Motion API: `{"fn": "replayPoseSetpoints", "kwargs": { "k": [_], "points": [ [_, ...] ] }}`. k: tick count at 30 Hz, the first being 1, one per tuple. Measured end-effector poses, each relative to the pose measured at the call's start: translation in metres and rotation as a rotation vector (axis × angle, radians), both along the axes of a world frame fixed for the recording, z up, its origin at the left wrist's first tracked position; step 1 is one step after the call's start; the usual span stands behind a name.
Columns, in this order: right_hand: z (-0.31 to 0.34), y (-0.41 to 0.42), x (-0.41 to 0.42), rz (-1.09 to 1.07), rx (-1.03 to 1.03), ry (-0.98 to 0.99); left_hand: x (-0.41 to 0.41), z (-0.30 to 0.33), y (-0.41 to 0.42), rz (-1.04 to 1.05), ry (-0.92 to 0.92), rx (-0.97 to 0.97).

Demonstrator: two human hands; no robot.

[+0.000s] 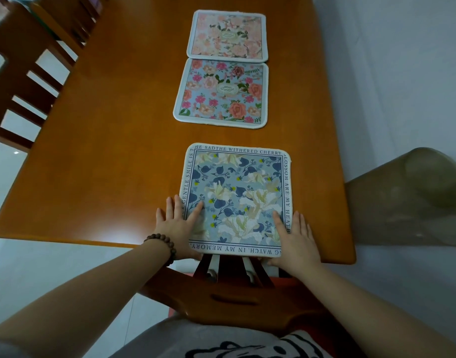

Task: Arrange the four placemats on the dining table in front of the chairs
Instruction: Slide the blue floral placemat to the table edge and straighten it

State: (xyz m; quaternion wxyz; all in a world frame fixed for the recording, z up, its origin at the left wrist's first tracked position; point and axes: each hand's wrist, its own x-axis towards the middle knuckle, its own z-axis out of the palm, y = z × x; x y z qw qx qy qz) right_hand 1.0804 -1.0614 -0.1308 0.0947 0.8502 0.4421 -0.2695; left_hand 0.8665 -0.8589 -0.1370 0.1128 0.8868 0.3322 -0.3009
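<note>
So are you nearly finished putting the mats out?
Not yet. Both hands, left and right, lie flat on the blue lily mat, squaring it at the table edge above the near chair. The rose mat and pink mat touch mid-table, not yet by chairs. Only three mats are visible; a fourth isn't.

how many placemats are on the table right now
3. A blue lily placemat lies at the near edge under both hands, a blue rose placemat sits mid-table, and a pink floral placemat touches its far edge. A fourth isn't visible; it could be stacked or out of frame.
</note>
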Motion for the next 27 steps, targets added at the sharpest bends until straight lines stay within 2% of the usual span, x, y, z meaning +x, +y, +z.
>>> {"fn": "replayPoseSetpoints", "kwargs": {
  "k": [19, 23, 27],
  "points": [
    [0.000, 0.004, 0.011, 0.011, -0.013, 0.005, 0.004, -0.004, 0.006, -0.007, 0.002, -0.003],
    [0.006, 0.012, 0.021, -0.076, 0.051, -0.004, 0.007, 0.003, 0.010, 0.091, -0.027, -0.043],
    [0.013, 0.026, 0.031, -0.069, 0.104, -0.027, 0.016, 0.012, 0.008, 0.229, -0.132, -0.034]
  ]
}}
